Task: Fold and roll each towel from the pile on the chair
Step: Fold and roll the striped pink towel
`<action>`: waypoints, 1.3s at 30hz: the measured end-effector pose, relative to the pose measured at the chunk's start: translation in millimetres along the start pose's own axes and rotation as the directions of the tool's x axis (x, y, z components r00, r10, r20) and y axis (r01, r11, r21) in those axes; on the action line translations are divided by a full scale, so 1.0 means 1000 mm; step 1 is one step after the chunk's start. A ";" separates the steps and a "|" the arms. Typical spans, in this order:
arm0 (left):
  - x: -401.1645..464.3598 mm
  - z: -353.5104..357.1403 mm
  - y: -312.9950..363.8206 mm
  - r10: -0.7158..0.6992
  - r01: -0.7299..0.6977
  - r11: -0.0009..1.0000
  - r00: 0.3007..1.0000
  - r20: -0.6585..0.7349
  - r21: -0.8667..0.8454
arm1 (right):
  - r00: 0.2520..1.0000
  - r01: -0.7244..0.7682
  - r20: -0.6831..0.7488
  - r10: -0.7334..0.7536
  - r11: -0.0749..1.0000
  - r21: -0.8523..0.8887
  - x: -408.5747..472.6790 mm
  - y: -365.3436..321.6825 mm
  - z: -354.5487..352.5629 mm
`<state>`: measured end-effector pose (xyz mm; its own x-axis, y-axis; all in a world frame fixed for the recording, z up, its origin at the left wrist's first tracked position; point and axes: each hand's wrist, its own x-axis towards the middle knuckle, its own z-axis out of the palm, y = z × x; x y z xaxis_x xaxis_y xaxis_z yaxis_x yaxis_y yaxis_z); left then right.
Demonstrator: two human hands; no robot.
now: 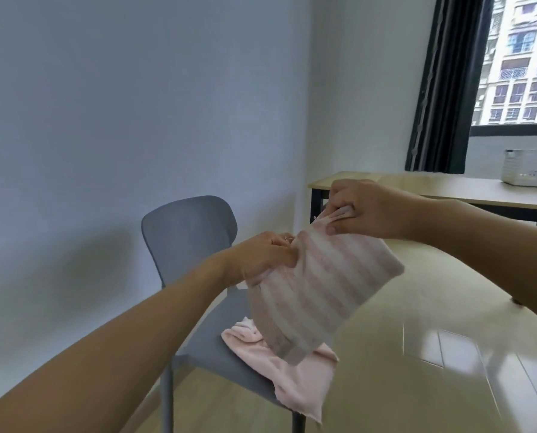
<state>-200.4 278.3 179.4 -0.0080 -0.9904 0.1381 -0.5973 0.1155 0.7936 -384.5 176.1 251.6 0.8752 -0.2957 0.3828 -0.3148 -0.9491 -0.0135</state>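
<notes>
Striped towel (320, 292): hanging mid-frame, left hand (261, 260) and right hand (361, 210) fingers pinching top corners. Step: folding, judged. Next: halving, rolling. Pink towel (295, 370) waiting on chair (189, 229).

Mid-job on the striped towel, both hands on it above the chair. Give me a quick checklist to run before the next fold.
1. Left hand grips the striped towel at its upper left corner: ok.
2. Right hand pinches the upper right corner: ok.
3. Towel hangs clear of the pink towel on the chair: cannot tell, the lower edge overlaps it in this view.
4. Towel spread flat between the hands: not ok, the top edge is bunched.
5. Pink towel secure on the seat: not ok, one corner hangs over the front edge.
6. Table has bare surface for laying it down: ok.
</notes>
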 end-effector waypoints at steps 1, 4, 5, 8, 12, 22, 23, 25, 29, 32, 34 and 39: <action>0.000 0.003 0.004 -0.010 0.011 0.999 1.000 -0.021 0.047 | 1.000 0.007 -0.006 -0.007 1.000 -0.017 -0.002 0.002 -0.001; -0.004 0.007 0.008 -0.028 0.044 0.970 0.997 -0.070 0.238 | 1.000 0.016 -0.010 -0.017 0.997 -0.082 -0.011 0.010 -0.006; -0.007 0.008 0.006 -0.034 0.058 0.954 0.996 -0.085 0.295 | 1.000 0.015 -0.001 -0.015 0.995 -0.095 -0.014 0.013 -0.007; -0.015 0.007 0.002 0.028 0.059 0.883 0.984 -0.177 0.465 | 0.999 0.011 0.040 -0.006 0.992 -0.125 -0.027 0.020 -0.002; -0.025 0.007 0.001 0.146 0.064 0.773 0.950 -0.274 0.631 | 0.998 0.055 0.025 -0.052 0.984 -0.168 -0.036 0.020 0.016; -0.043 0.008 -0.007 0.285 0.039 0.765 0.875 -0.392 0.643 | 0.977 -0.205 -0.005 0.214 0.944 0.257 -0.037 0.021 0.054; -0.045 0.007 -0.008 0.310 0.035 0.719 0.878 -0.365 0.694 | 0.967 -0.231 -0.021 0.253 0.911 0.341 -0.036 0.021 0.055; -0.047 0.003 -0.010 0.313 0.042 0.659 0.893 -0.324 0.751 | 0.929 -0.302 0.003 0.371 0.752 0.586 -0.034 0.022 0.058; -0.046 0.000 -0.011 0.244 -0.011 0.685 0.945 -0.216 0.729 | 0.850 -0.378 0.094 0.518 0.476 0.794 -0.031 0.025 0.076; -0.044 0.000 -0.020 0.221 0.005 0.612 0.959 -0.177 0.791 | 0.832 -0.369 0.095 0.547 0.417 0.830 -0.031 0.025 0.095; -0.042 0.002 -0.029 0.241 0.087 0.413 0.950 -0.200 0.907 | 0.823 -0.370 0.071 0.564 0.436 0.821 -0.029 0.024 0.108; -0.037 0.008 -0.043 0.236 0.149 0.488 0.926 -0.294 0.860 | 0.769 -0.290 -0.090 0.632 0.471 0.833 -0.020 0.020 0.130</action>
<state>-181.1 309.7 135.5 0.0877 -0.8678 0.4891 -0.9823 -0.1569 -0.1021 -360.0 149.1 123.5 0.4413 -0.8180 0.3690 -0.0958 -0.4518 -0.8870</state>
